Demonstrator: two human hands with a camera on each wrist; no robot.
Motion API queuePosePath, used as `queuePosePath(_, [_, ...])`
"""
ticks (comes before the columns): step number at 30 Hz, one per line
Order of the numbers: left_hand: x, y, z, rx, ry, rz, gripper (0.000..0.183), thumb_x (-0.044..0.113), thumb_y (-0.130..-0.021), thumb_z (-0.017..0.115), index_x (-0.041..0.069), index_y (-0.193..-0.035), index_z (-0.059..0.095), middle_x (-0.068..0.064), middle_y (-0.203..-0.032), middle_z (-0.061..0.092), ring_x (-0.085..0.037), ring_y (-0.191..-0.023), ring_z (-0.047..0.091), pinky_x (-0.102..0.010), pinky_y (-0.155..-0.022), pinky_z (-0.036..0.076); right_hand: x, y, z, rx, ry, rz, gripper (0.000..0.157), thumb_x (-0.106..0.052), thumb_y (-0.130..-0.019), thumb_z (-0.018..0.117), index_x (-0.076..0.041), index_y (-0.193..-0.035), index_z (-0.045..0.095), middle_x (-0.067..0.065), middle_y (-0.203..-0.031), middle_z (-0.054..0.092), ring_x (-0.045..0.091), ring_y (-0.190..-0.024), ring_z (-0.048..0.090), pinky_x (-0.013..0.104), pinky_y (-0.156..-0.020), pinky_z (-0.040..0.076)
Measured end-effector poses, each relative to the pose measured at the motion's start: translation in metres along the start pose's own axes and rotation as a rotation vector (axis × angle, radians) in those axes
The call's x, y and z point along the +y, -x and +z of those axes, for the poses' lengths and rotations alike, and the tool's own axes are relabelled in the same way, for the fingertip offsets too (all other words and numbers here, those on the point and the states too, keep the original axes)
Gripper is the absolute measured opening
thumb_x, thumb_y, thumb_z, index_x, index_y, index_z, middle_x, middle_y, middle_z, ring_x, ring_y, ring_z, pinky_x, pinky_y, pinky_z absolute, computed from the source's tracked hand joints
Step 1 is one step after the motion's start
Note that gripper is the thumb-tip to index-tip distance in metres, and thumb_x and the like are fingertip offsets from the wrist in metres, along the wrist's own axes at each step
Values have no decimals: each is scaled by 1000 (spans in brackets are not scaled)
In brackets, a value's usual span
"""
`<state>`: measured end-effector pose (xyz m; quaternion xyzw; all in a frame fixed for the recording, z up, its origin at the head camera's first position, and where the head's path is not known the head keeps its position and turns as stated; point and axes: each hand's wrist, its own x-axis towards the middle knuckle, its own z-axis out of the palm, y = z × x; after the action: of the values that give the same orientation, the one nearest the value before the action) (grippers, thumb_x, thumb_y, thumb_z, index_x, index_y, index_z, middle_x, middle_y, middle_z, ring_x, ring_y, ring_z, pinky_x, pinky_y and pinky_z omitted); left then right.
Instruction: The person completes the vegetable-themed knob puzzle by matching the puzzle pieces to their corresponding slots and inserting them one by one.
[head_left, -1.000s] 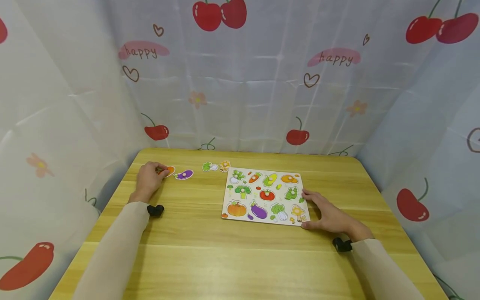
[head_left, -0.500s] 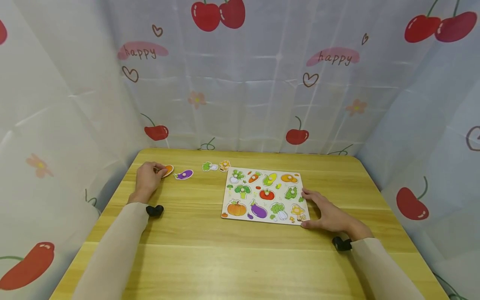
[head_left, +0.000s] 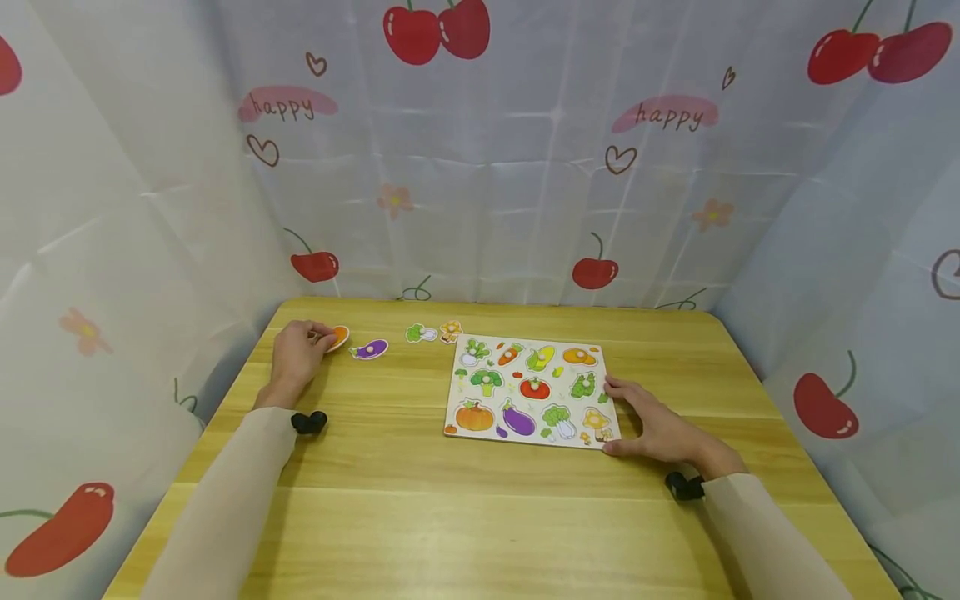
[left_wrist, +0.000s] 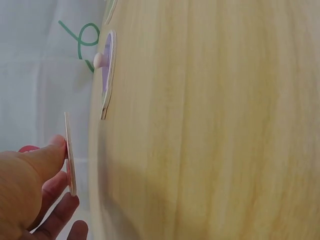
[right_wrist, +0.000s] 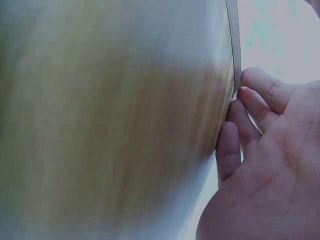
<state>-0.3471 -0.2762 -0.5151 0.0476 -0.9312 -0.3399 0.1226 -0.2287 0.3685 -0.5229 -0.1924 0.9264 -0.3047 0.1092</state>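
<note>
Puzzle piece [head_left: 341,337], orange, in pinch of left hand [head_left: 295,354], long axis toward far right

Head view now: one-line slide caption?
Left hand pinches an orange piece near the eggplant piece; right hand touches the vegetable puzzle board along its right edge.

Near-side table [head_left: 386,425] has room btwn L hand [head_left: 296,354] & board [head_left: 562,393]; eggplant pc. [head_left: 371,349] in direct line.

Orange piece [head_left: 341,337], partly hidden behind the left hand [head_left: 296,354]. Board [right_wrist: 235,45], cut off by the right wrist view's top edge; tabletop [right_wrist: 120,125] there, blurred.
</note>
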Motion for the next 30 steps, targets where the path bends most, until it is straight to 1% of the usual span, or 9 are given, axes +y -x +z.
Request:
queuePosePath(6, [11, 5, 0, 4, 10, 15, 24, 21, -115, 78, -1, -123, 84, -28, -142, 74, -51, -139, 65, -68, -124, 53, 4, -1, 1, 0, 6, -1, 113, -50, -94, 98, -1, -178, 40, 22, -192, 26, 56, -175, 25, 84, -137, 25])
queuePosePath(12, [21, 9, -1, 8, 14, 48, 23, 20, -114, 78, 0, -124, 83, -26, -141, 74, -50, -137, 65, -68, -124, 54, 7, -1, 2, -5, 3, 4, 115, -52, -94, 98, -1, -178, 39, 22, -193, 25, 56, -176, 23, 84, -137, 24])
queuePosePath(17, [25, 11, 0, 23, 14, 106, 24, 20, -114, 79, -1, -125, 82, -27, -141, 73, -49, -134, 66, -66, -122, 54, 6, -2, 1, 3, 12, -20, 113, -51, -95, 98, 0, -178, 39, 23, -192, 26, 57, -174, 25, 85, -135, 27])
queuePosePath(20, [30, 13, 0, 39, 14, 149, 24, 19, -113, 80, -2, -124, 83, -28, -141, 74, -49, -133, 68, -66, -120, 55, 4, -4, 1, 0, 19, -17, 114, -51, -95, 97, -1, -178, 39, 22, -192, 27, 56, -174, 27, 84, -135, 28])
queuePosePath(24, [40, 16, -1, 41, 13, 189, 23, 17, -112, 81, -4, -122, 83, -30, -141, 74, -50, -131, 68, -66, -118, 56, 3, -4, 1, -9, 20, -7, 114, -52, -95, 97, -1, -179, 38, 22, -192, 27, 55, -174, 27, 83, -136, 28])
queuePosePath(30, [59, 20, 3, 33, 15, 249, 23, 17, -112, 81, -4, -120, 82, -30, -142, 74, -50, -132, 68, -67, -115, 56, 3, -3, 0, -7, 20, 1, 114, -49, -94, 98, -1, -179, 39, 22, -192, 27, 56, -175, 26, 83, -136, 27])
